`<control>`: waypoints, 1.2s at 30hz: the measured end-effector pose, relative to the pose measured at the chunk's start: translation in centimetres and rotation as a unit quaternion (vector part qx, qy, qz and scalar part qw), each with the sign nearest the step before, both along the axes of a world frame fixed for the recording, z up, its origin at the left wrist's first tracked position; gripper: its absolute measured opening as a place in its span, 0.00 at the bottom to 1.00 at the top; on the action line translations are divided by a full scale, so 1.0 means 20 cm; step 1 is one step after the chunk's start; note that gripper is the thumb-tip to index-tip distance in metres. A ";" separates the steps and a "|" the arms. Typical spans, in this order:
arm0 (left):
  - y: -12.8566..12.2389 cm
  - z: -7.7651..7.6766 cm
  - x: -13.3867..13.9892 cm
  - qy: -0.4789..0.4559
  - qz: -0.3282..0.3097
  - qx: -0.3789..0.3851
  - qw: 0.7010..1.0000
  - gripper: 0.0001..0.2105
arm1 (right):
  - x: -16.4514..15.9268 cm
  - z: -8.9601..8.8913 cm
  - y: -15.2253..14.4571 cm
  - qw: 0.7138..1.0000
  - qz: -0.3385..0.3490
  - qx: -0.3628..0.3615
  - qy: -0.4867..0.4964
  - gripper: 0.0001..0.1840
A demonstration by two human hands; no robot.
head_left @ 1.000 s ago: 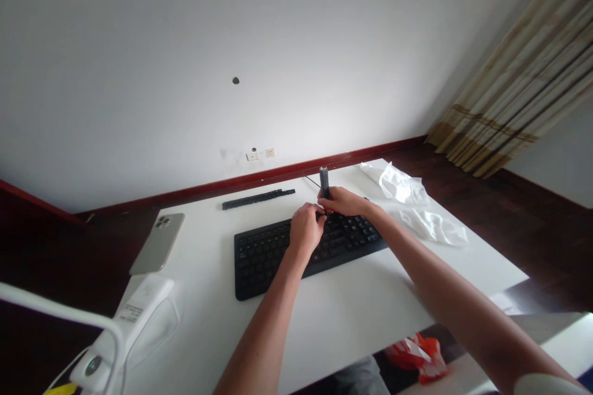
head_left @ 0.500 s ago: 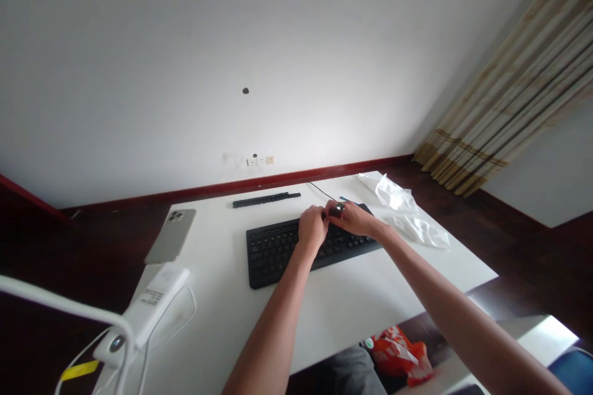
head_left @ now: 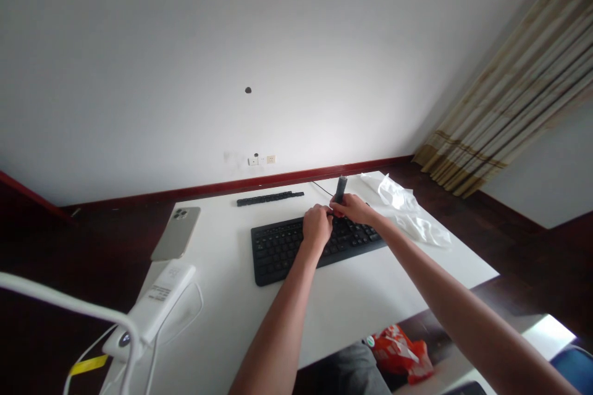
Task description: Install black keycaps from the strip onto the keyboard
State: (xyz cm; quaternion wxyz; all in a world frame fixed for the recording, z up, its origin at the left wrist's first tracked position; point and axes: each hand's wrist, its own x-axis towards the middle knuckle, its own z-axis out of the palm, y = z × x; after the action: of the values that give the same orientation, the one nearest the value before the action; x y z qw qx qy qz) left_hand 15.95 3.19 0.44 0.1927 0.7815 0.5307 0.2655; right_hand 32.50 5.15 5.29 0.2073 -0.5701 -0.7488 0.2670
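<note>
A black keyboard [head_left: 280,253] lies on the white table in front of me. My left hand [head_left: 317,223] rests over its upper middle, with fingers curled and closed; what they hold, if anything, is hidden. Beside it, my right hand [head_left: 353,207] is closed around a dark grey cylindrical tool handle [head_left: 341,187], which stands nearly upright above the keyboard's right half. The tool's lower end is hidden by my fingers. Behind the keyboard lies a row of black keycaps [head_left: 270,199].
At the left of the table [head_left: 222,333] lie a phone [head_left: 177,233] and a white power strip [head_left: 155,302] with cables. Crumpled clear plastic [head_left: 398,194] covers part of the right side. A red bag [head_left: 401,352] is below the front edge, near my leg.
My right hand has turned the tool from pointing toward me to nearly upright. My left hand stays on the keyboard, and the view has shifted slightly.
</note>
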 end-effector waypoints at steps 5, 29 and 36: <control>0.00 0.00 0.00 0.018 0.006 0.005 1.000 0.08 | -0.03 -0.01 -0.12 0.996 0.008 0.083 -0.039 0.14; 0.06 0.10 -0.14 -0.117 0.004 -0.019 0.993 0.06 | 0.02 0.00 -0.17 0.980 0.062 0.183 0.048 0.26; 0.12 0.12 -0.26 -0.181 0.009 -0.046 0.982 0.09 | -0.07 0.04 -0.07 0.983 0.055 0.170 0.048 0.14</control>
State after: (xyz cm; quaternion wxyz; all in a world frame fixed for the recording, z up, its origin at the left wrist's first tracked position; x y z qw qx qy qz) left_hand 10.82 5.54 2.94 0.3194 0.7061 0.5055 0.3793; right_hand 31.07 3.82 6.12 0.3220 -0.4706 -0.8029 0.1740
